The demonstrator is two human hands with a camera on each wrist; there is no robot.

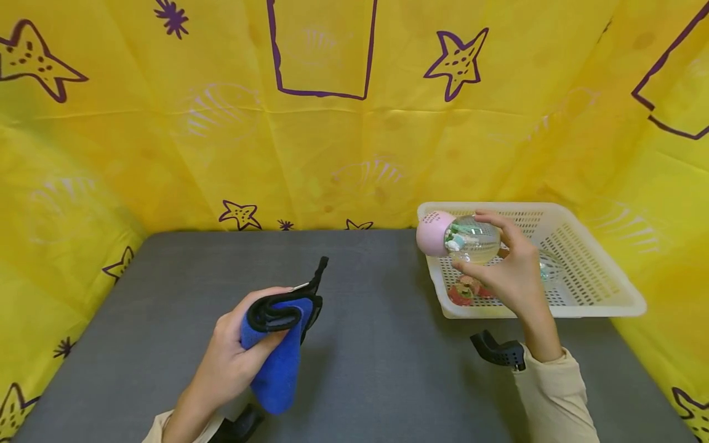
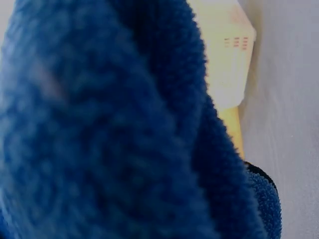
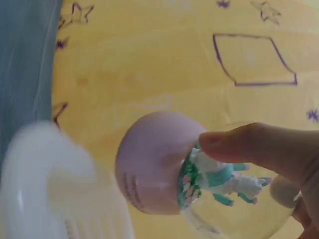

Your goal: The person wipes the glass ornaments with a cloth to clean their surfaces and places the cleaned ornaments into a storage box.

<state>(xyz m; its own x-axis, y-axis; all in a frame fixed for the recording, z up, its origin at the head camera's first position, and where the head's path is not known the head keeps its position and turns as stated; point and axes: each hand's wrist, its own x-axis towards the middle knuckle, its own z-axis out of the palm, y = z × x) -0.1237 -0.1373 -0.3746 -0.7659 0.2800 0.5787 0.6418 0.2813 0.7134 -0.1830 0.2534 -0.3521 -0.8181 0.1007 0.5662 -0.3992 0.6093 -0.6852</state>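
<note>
My right hand [image 1: 512,264] grips a snow globe [image 1: 477,239] by its clear dome, between thumb and fingers. The globe lies sideways in the air over the basket's left part, its pink base [image 3: 154,162] pointing left. Inside the dome a small white and teal figure [image 3: 229,177] shows in the right wrist view. My left hand [image 1: 235,351] holds a folded blue cloth [image 1: 277,375] with black edging above the table. That cloth [image 2: 99,129] fills most of the left wrist view and hides the fingers there.
A white perforated plastic basket [image 1: 598,264] stands at the table's back right. In it lie a reddish ornament [image 1: 464,292] and a clear, glassy item [image 1: 549,267], partly hidden by the right hand. Yellow patterned fabric [image 1: 332,154] rises behind and beside the dark grey table [image 1: 376,369].
</note>
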